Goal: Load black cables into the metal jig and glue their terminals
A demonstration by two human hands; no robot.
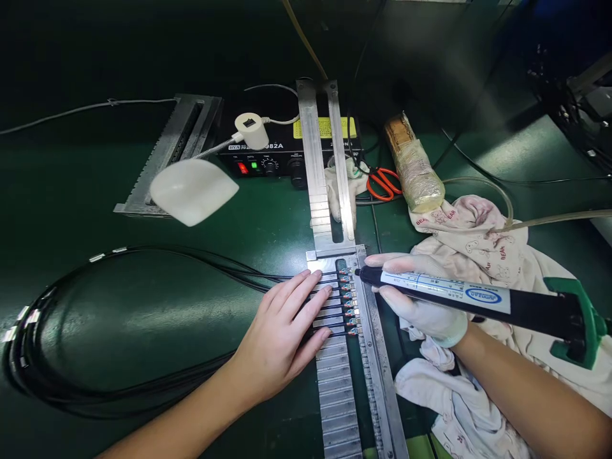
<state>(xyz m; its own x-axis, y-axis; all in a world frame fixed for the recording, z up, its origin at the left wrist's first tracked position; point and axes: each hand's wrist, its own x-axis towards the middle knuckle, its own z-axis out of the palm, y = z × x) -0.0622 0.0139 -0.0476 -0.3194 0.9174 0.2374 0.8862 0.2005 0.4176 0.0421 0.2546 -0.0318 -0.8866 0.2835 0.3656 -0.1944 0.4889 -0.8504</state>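
Observation:
My bare left hand [287,319] lies with fingers spread over several black cables [143,252] set side by side in the slots of a metal fixture [337,395]. The cables' small connector ends [351,303] line up by the fixture's right rail [380,376]. In a white glove, my right hand [425,303] grips a black dispensing syringe [449,292] with a white and blue label and a green end cap. Its dark tip points left, right at the topmost connector; whether they touch I cannot tell.
Behind stands a black dispenser controller [282,162] with lit switches. A white lamp [194,191] hangs over the left side, near another slotted metal fixture [165,143]. Orange-handled scissors [384,183], a plastic-wrapped block [415,166] and crumpled printed cloths [482,236] lie to the right.

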